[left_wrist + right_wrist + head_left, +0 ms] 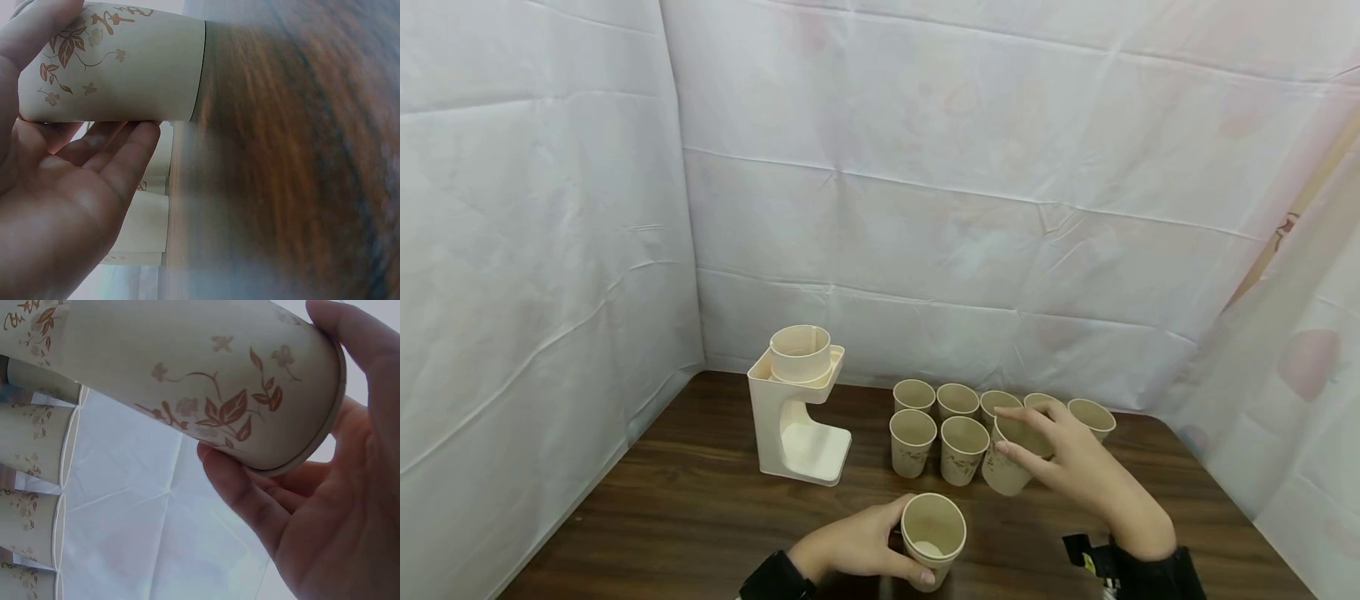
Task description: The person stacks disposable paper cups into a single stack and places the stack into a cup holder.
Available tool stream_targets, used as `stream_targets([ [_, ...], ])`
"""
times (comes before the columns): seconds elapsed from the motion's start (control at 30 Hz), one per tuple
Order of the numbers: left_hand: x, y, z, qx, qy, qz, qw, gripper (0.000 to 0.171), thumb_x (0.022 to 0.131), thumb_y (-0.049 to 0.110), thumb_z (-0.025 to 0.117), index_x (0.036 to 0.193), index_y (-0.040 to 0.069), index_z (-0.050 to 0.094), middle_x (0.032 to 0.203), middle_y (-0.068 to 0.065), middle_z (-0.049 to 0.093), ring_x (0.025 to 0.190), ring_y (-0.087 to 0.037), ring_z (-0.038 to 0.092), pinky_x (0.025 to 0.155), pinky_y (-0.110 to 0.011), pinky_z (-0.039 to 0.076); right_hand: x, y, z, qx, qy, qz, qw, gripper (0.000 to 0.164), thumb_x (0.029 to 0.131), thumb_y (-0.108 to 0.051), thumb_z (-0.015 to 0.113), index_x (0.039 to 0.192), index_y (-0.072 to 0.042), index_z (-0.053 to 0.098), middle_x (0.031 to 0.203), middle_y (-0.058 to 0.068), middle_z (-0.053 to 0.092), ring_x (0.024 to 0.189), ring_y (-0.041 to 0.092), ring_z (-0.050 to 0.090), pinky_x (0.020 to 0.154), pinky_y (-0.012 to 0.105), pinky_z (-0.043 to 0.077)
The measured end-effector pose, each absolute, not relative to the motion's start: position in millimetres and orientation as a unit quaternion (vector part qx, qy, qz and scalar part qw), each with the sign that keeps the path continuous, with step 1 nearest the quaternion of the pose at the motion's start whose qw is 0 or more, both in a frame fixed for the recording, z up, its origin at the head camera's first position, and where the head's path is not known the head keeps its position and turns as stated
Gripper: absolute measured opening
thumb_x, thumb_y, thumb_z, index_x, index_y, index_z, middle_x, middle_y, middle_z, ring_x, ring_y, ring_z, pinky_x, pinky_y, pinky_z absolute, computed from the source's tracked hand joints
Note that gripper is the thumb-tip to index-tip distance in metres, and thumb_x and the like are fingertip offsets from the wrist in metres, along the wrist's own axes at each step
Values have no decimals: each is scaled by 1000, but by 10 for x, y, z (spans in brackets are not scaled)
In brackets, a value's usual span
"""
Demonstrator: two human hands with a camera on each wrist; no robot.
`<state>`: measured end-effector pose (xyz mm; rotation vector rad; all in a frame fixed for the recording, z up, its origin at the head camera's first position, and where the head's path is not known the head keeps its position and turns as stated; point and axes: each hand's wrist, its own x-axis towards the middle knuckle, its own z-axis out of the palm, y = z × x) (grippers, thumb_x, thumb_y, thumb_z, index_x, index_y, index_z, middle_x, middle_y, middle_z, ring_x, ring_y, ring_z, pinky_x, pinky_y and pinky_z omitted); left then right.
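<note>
In the head view my left hand (868, 540) grips a beige paper cup (931, 527) near the table's front; a double rim suggests another cup nested inside. The left wrist view shows this cup's brown leaf print (119, 69), thumb on one side and fingers on the other. My right hand (1086, 467) holds a second paper cup (1006, 471) by its rim, thumb and fingers on opposite sides. That cup tilts and stands at the right end of the front row, beside another paper cup (964, 454). Its printed side (219, 394) fills the right wrist view.
Several more paper cups stand in a back row, from the leftmost cup (914, 395) to the rightmost cup (1092, 417). Another front-row cup (912, 450) is at left. A cream stand (767, 425) with a round holder (801, 354) on top sits farther left. White curtains (925, 208) enclose the wooden table (685, 500).
</note>
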<state>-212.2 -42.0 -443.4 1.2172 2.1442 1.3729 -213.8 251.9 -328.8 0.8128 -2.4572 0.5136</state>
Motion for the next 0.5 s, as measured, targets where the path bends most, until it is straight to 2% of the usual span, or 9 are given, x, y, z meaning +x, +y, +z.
stream_targets([
  [0.23, -2097, -416, -4413, 425, 761, 469, 144, 69, 78, 37, 75, 134, 28, 37, 121, 6, 58, 113, -8, 48, 98, -36, 40, -2056, 2461, -3220, 324, -890, 207, 247, 42, 85, -34, 68, 125, -32, 56, 111, -5, 50, 92, 12, 49, 60, 25, 52],
  [0.5, -2100, -422, -4408, 424, 763, 467, 142, 69, 77, 38, 75, 134, 29, 37, 121, 7, 58, 113, -9, 48, 97, -35, 40, -1939, 2373, -3122, 361, -867, 223, 262, 48, 82, -26, 72, 126, -31, 55, 115, -5, 50, 100, 12, 46, 57, 15, 49],
])
